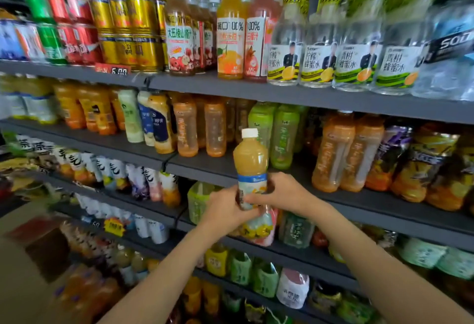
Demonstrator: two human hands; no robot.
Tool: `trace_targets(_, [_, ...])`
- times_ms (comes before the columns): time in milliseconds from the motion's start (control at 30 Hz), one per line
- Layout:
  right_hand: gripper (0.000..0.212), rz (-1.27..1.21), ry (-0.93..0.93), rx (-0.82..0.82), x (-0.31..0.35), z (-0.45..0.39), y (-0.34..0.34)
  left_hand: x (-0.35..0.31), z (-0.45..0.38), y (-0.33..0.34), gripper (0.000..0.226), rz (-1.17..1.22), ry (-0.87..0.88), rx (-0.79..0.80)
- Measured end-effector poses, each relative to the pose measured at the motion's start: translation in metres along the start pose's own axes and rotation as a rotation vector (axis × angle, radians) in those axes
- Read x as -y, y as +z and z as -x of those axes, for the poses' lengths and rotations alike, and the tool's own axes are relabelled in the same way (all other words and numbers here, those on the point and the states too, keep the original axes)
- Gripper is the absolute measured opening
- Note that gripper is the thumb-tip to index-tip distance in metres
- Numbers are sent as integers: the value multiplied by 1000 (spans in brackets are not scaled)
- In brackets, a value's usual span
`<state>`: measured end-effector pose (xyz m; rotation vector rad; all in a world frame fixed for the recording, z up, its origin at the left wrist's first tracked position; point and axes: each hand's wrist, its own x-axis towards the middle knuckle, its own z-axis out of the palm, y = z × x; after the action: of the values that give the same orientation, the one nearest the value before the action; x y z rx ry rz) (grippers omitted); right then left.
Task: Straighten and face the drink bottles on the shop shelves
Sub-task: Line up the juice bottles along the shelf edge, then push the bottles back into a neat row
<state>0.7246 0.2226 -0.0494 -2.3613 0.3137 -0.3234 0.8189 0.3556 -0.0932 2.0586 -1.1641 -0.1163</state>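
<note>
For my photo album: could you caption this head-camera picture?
Both hands, left and right, hold a white-capped juice bottle upright before stocked shop shelves.

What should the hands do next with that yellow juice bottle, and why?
Probably set it back upright on a shelf, label facing out. Both the left hand and the right hand grip the yellow juice bottle by its label, clear of the shelves. Where it belongs, I cannot tell.

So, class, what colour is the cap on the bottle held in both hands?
White, on the bottle of yellowish juice, seen in the head view.
</note>
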Motion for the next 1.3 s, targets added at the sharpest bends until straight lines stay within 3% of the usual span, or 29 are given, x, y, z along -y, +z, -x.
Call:
trace_targets(67, [21, 18, 55, -30, -5, 8, -6, -3, -6, 6, 40, -45, 64, -10])
trace_targets(200, [24, 41, 104, -113, -14, 23, -23, -19, -21, 19, 53, -31, 184, -5])
trace_targets(300, [40, 27, 93, -193, -23, 38, -37, -32, -34, 36, 53, 17, 251, -18])
trace_targets(533, [38, -9, 163, -406, -57, 98, -85, -99, -54, 88, 51, -11, 413, 39])
trace_targets(667, [38, -16, 202, -465, -77, 122, -112, -132, -56, 113, 48, 66, 471, 63])
trace_targets(833, [43, 23, 211, -490, -106, 151, -145, -173, -62, 147, 46, 122, 510, 204])
trace_targets(933, [41, 79, 183, -520, -118, 170, -164, -196, -57, 169, 47, 141, 517, 173])
trace_targets(1067, [46, 186, 25, -627, -111, 173, -187, -222, -50, 175, 53, 154, 492, -102])
trace_targets(1167, [60, 319, -248, -674, -81, 145, -178, -214, -47, 149, 62, 178, 414, -280])
trace_targets(1300, [62, 354, -477, -545, -33, 85, -133, -154, -39, 90, 55, 270, 228, -340])
